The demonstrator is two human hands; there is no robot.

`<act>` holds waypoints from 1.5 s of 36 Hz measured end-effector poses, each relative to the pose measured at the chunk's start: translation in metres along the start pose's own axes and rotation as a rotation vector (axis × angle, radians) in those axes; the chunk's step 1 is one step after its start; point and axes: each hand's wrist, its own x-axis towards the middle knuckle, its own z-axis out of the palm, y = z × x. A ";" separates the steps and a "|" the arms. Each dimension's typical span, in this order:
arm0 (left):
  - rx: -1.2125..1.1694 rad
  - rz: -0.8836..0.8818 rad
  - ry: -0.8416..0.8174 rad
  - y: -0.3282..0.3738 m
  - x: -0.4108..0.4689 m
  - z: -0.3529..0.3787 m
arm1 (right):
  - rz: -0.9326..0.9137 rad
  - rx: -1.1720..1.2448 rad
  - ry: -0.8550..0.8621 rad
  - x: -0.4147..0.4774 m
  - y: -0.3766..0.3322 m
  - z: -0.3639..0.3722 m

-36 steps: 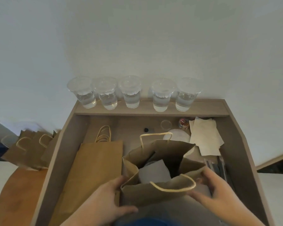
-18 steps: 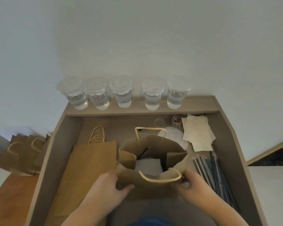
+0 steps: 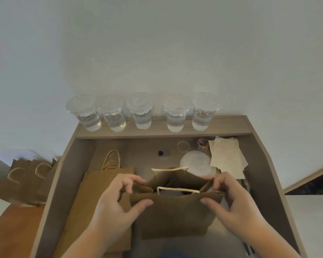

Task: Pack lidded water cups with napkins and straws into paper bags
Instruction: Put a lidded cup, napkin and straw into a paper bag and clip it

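My left hand (image 3: 117, 203) and right hand (image 3: 237, 203) pinch the open brown paper bag (image 3: 173, 215) by its side rims, fingers clamped; I should spread evenly, avoiding tears. Beyond, five clear lidded water cups (image 3: 141, 112) wait on the shelf.

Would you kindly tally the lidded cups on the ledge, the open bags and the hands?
Clear lidded water cups: 5
Open brown paper bag: 1
Bare hands, left hand and right hand: 2
Total: 8
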 end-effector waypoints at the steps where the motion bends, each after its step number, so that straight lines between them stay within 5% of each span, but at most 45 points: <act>1: -0.049 -0.026 0.006 -0.001 0.001 0.002 | 0.010 0.037 0.007 0.002 0.003 0.001; 9: 0.039 -0.063 -0.296 0.004 0.022 0.001 | -0.008 0.013 -0.161 0.022 0.007 -0.006; 19: -0.068 -0.212 -0.161 0.010 0.035 0.008 | 0.109 0.131 -0.331 0.047 0.015 -0.009; 25: -0.110 -0.308 -0.262 0.007 0.038 0.004 | 0.094 0.446 -0.663 0.072 0.046 -0.032; 28: -0.166 -0.362 -0.281 0.010 0.038 0.003 | 0.320 0.576 -0.483 0.104 0.068 -0.032; 31: -0.149 -0.371 -0.317 0.014 0.038 0.001 | 0.448 0.014 -0.098 0.143 0.102 -0.019; 34: -0.115 -0.362 -0.374 0.020 0.039 0.001 | 0.477 -0.190 0.142 0.178 0.123 -0.009; 41: -0.047 -0.285 -0.418 0.031 0.042 -0.008 | 0.466 -0.617 0.166 0.229 0.158 -0.001; 54: 0.040 -0.136 -0.363 0.020 0.030 -0.010 | 0.432 -0.858 0.217 0.249 0.161 0.001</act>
